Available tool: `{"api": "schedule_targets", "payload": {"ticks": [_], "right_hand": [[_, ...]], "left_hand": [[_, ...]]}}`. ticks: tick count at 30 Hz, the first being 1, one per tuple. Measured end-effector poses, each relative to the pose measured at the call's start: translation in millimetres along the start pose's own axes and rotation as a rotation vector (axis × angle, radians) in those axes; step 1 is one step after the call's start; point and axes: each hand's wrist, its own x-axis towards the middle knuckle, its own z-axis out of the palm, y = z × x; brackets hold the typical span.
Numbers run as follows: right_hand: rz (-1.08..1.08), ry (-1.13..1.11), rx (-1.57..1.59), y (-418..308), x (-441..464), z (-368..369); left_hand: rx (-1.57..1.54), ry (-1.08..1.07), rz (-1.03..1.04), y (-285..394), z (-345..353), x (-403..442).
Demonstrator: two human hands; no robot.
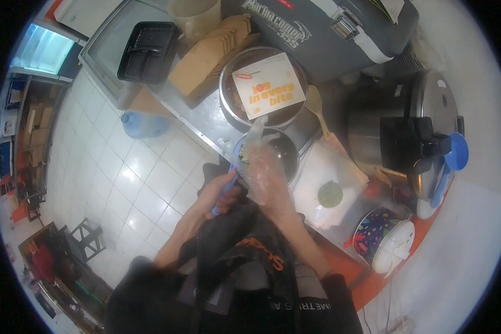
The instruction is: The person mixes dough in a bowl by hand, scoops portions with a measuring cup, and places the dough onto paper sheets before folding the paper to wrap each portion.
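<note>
"In the centre of the frame, how are the hands?"
"The left hand (209, 195) has its fingers wrapped around a blue handle (226, 192). The right hand (264, 175), under clear plastic (256, 132), is at the green food (243, 154); whether its fingers pinch, I cannot tell."
"Where exactly is this food?"
"At the handle's upper end, by the left side of the metal bowl (287, 150)."
"What could go wrong?"
"If the left wrist turns, I think the food may slide off, even to the floor (133, 178). The loose plastic might also catch the card (270, 83) above."
"And farther outward?"
"Right of centre, a round green piece (330, 194) lies on white sheets (306, 195); a brushing sleeve could pull the sheets and shift it."
</note>
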Motion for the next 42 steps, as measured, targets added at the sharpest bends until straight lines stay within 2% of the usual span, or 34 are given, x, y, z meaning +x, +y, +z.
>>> {"api": "schedule_targets", "payload": {"ticks": [5,7,8,10,11,13,14,15,17,20,22,23,25,26,28,29,31,33,35,37,38,39,40,41,42], "right_hand": [[0.049,-0.07,0.027,2.4,-14.1,21.8],[-0.02,-0.222,-0.055,12.1,-17.7,19.6],[-0.013,-0.221,-0.058,17.6,-25.0,7.5],[0.269,-0.288,0.441,19.7,-32.2,-23.3],[0.266,-0.295,0.445,19.4,-35.9,-23.4],[0.148,0.064,0.114,20.3,-42.6,-21.1],[0.149,0.069,0.114,29.0,-52.1,-4.4],[0.167,-0.113,-0.036,44.2,-65.2,23.2],[0.19,-0.295,-0.18,36.9,-59.5,23.3],[-0.002,-0.136,-0.171,42.6,-39.7,11.1],[0.167,-0.056,0.463,66.6,-26.9,3.1],[0.169,-0.054,0.464,74.8,-23.8,-3.7],[0.638,0.01,0.405,81.6,-16.7,-15.5],[0.637,0.016,0.41,88.8,-11.6,-5.6],[0.407,-0.187,-0.014,108.6,-7.2,30.2],[0.408,-0.181,-0.013,107.7,-1.9,45.0],[0.201,-0.075,-0.185,104.9,7.7,75.8],[0.135,-0.1,-0.11,120.9,-11.4,110.2],[0.067,-0.131,-0.047,116.5,-10.1,101.9],[0.339,-0.616,-0.107,81.7,3.8,56.6],[0.334,-0.461,-0.192,97.4,-3.6,73.8],[0.333,-0.464,-0.194,92.0,-5.8,67.2],[0.415,-0.282,-0.113,81.8,-4.0,55.0],[0.49,-0.094,-0.029,75.2,-2.7,47.7],[0.303,-0.172,-0.242,111.4,-21.2,86.5]], "left_hand": [[0.035,-0.007,-0.023,-6.1,5.0,-2.1],[0.042,0.014,-0.033,-4.2,3.3,-0.9],[0.015,-0.013,-0.06,-5.3,1.1,-1.6],[-0.019,-0.033,-0.083,-7.9,0.6,-2.2],[-0.027,-0.051,-0.069,-9.1,2.1,-2.7],[-0.028,-0.071,-0.045,-7.8,2.0,-1.4],[-0.031,-0.088,-0.07,-8.2,0.1,0.2],[-0.036,-0.107,-0.098,-9.1,-0.8,1.3],[-0.044,-0.125,-0.115,-8.4,-1.5,-1.9],[-0.093,-0.096,-0.124,-6.2,-6.1,-9.2],[-0.132,-0.064,-0.117,-2.6,-2.0,-8.3],[-0.116,-0.024,-0.052,1.8,1.6,-9.7],[-0.101,0.025,0.013,8.8,4.7,-14.9],[-0.123,0.011,0.036,15.5,5.2,-16.8],[-0.155,-0.038,0.073,24.8,5.0,-20.1],[-0.15,-0.039,0.072,26.3,1.2,-21.2],[-0.091,-0.109,0.102,28.2,-6.6,-23.4],[-0.08,-0.084,0.113,30.9,-6.9,-29.9],[-0.078,-0.068,0.124,31.3,-8.5,-31.4],[-0.12,-0.076,0.121,28.7,-20.1,-30.2],[-0.122,-0.077,0.122,28.0,-30.1,-27.1],[-0.164,-0.218,0.079,25.7,-42.8,-22.7],[-0.203,-0.36,0.04,25.2,-50.0,-18.7],[-0.201,-0.362,0.048,24.3,-54.8,-15.6],[-0.281,-0.349,0.023,21.7,-57.2,-15.0]]}}
